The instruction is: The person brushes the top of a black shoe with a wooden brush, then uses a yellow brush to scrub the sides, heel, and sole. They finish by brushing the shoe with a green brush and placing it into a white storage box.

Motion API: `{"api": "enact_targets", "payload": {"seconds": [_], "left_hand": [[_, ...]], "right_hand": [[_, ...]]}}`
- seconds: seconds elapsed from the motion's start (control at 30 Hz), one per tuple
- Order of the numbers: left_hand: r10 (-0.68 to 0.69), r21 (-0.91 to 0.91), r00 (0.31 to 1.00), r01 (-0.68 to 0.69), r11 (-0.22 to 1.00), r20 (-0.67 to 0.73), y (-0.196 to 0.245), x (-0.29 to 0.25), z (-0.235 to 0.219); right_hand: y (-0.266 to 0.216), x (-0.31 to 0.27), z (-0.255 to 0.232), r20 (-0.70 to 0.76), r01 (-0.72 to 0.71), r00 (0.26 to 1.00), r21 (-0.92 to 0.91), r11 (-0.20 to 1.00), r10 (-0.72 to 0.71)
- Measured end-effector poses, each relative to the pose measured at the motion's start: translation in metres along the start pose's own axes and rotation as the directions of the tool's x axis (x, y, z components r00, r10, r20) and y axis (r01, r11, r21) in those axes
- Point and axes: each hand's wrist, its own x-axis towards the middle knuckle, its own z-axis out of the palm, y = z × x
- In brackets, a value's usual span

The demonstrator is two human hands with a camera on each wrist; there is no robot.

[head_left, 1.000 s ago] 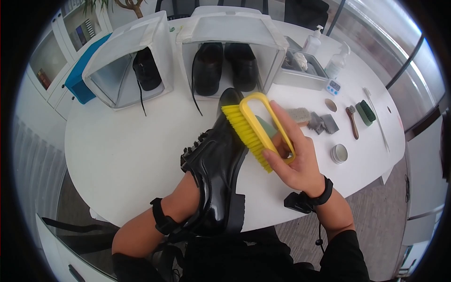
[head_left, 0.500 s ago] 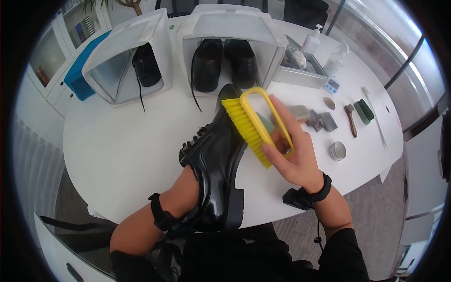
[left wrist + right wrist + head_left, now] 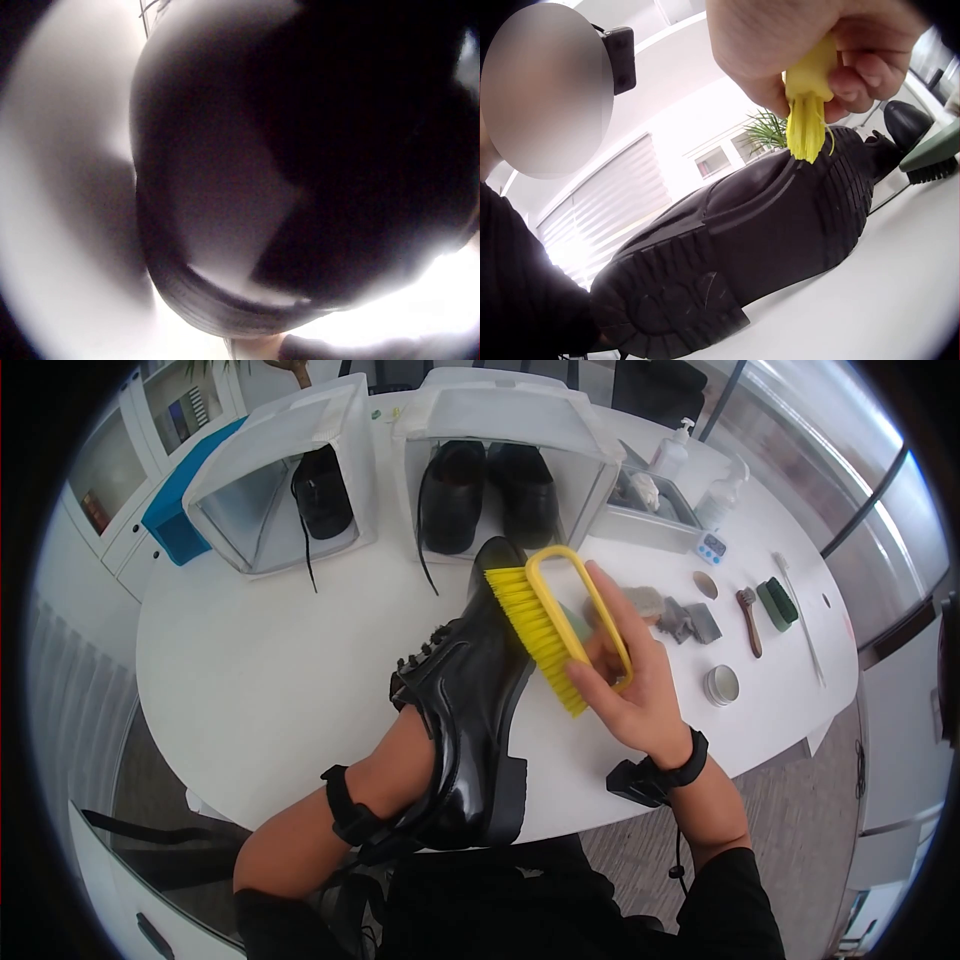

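Shoe: black shoe held over the near edge of the table, toe toward the far edge.
Brush: yellow brush, bristles at the shoe's forepart — firm contact cannot be told.
Right hand: right hand pinches the brush's loop handle between thumb and curled fingers.
Left hand: hidden, forearm leading to the shoe's opening — finger state cannot be told.
Toward right edge: tin, wooden brush, green brush.
Far edge: white box with two dark shoes inside.
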Motion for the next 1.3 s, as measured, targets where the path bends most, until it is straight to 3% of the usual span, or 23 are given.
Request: {"api": "enact_targets", "payload": {"seconds": [0.2, 0.3, 0.43, 0.53, 0.63, 0.73, 0.83, 0.93, 1.0, 1.3], "left_hand": [[-0.050, -0.113, 0.999, 0.051, 0.992, 0.008, -0.002, 0.001, 0.000], [0.010, 0.017, 1.000, -0.010, 1.000, 0.011, -0.008, 0.001, -0.001], [-0.003, 0.003, 1.000, 0.003, 1.000, -0.003, -0.011, 0.001, -0.001], [-0.065, -0.112, 0.998, 0.066, 0.992, 0.013, -0.007, 0.001, -0.001], [-0.038, -0.065, 0.999, 0.040, 0.997, 0.025, -0.018, -0.001, 0.000], [0.001, -0.025, 0.997, -0.002, 1.000, -0.073, -0.024, -0.002, 0.001], [0.010, 0.072, 1.000, -0.012, 0.997, 0.027, -0.018, 0.000, -0.002], [0.038, 0.060, 0.999, -0.040, 0.997, 0.027, -0.014, 0.000, -0.001], [-0.053, -0.105, 0.999, 0.054, 0.993, 0.004, -0.012, -0.001, 0.000], [-0.043, -0.097, 0.999, 0.044, 0.994, 0.015, -0.010, 0.000, -0.001]], "right_hand": [[0.000, 0.000, -0.001, 0.000, 0.019, 1.000, 0.012, 1.000, -0.019], [-0.001, -0.001, -0.002, 0.006, 0.020, 1.000, 0.012, 1.000, -0.020], [0.000, -0.001, -0.002, 0.003, 0.033, 0.999, -0.004, 0.999, -0.033], [0.000, -0.001, -0.002, 0.003, 0.034, 0.999, -0.011, 0.999, -0.034], [0.000, -0.001, -0.001, 0.004, 0.032, 0.999, -0.008, 0.999, -0.032], [0.000, -0.001, -0.002, 0.005, 0.028, 1.000, -0.009, 1.000, -0.028], [-0.001, -0.001, -0.001, 0.005, 0.023, 1.000, -0.013, 1.000, -0.023], [0.000, -0.001, -0.001, 0.004, 0.028, 1.000, -0.012, 1.000, -0.028], [0.001, -0.001, -0.001, 0.003, 0.034, 0.999, -0.012, 0.999, -0.034], [0.000, -0.001, -0.001, 0.004, 0.027, 1.000, -0.006, 1.000, -0.027]]}}
